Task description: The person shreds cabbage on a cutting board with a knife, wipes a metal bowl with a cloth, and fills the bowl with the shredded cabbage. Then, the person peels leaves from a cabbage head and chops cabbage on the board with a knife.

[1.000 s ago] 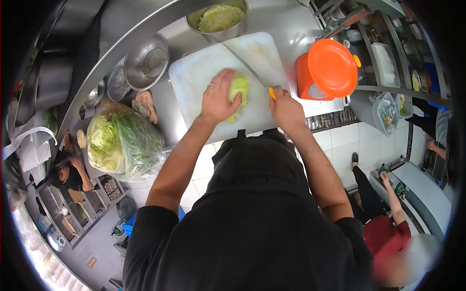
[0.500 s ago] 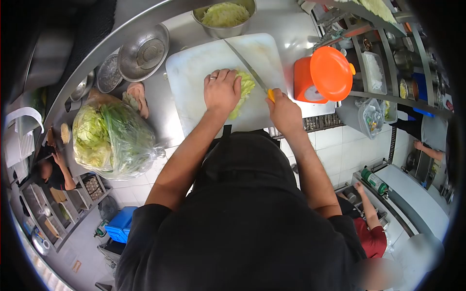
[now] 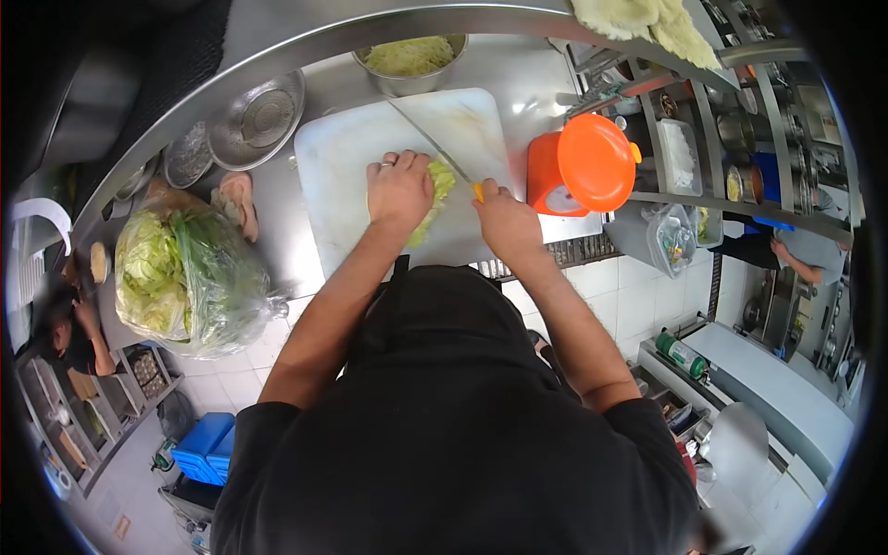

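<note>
On the white cutting board (image 3: 333, 148), green lettuce (image 3: 438, 190) lies beside and partly under my left hand (image 3: 400, 190), whose fingers are curled and press down on it. My right hand (image 3: 507, 222) is closed round the yellow handle of a knife (image 3: 433, 143). The blade slants up and left across the board, just right of the lettuce, its tip near the board's top edge. Behind the board stands a metal bowl (image 3: 407, 86) of shredded lettuce.
A plastic bag of lettuce and greens (image 3: 190, 277) sits at the left, below metal bowls (image 3: 254, 120). An orange scale (image 3: 546, 176) stands right of the board. A metal shelf edge (image 3: 370, 26) crosses above. Other people are at the far left and far right.
The view has shifted, so the board and scale appear lower and further left. My left hand has drawn its fingers in on the lettuce. My right hand still holds the knife.
</note>
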### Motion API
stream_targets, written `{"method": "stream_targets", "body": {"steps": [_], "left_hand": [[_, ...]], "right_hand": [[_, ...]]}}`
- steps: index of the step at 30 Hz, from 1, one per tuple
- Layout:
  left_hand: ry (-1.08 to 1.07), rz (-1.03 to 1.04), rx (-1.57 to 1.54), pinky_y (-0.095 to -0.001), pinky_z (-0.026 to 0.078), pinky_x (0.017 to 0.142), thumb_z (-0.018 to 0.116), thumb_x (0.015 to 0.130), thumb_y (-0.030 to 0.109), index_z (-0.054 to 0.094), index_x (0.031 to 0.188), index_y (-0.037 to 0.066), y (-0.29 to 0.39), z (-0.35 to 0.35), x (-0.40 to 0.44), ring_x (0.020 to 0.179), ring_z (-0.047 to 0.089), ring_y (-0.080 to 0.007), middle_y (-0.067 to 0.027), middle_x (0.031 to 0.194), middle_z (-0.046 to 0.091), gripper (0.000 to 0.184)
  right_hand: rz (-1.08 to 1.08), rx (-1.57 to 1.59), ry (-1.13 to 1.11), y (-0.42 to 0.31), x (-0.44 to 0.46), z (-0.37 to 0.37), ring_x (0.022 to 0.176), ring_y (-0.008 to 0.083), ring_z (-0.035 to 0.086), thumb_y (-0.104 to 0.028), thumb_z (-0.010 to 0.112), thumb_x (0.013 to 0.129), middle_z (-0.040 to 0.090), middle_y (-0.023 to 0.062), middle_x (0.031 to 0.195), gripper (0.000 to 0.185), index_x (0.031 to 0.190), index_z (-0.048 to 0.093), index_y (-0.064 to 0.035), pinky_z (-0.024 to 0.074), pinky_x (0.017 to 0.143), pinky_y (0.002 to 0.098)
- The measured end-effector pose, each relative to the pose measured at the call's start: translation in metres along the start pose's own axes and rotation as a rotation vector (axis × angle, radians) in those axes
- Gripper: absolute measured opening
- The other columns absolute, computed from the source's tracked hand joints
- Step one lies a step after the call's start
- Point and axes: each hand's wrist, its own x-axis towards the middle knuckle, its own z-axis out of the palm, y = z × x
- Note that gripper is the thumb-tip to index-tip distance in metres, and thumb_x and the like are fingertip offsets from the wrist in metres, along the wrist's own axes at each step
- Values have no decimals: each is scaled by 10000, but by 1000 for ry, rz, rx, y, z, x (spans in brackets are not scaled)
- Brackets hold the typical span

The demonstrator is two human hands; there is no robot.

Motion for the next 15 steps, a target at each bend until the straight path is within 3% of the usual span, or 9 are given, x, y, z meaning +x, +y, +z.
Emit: {"method": "stream_targets", "body": {"steps": [7, 15], "left_hand": [[4, 9, -36, -473, 440, 940, 711, 891, 207, 717, 1112, 156, -2, 5, -1, 1150, 631, -278, -23, 1122, 684, 226], [55, 24, -64, -464, 445, 981, 699, 892, 173, 722, 1093, 157, -3, 4, -3, 1141, 626, -256, -8, 1137, 690, 203]], "right_hand": [[-19, 85, -70, 9, 28, 20, 844, 401, 760, -292, 551, 1088, 735, 222, 903, 307, 1180, 485, -7, 611, 732, 491], [-40, -21, -127, -7, 4, -19, 837, 395, 764, -300, 544, 1094, 744, 211, 884, 321, 1183, 482, 3, 610, 729, 496]]}}
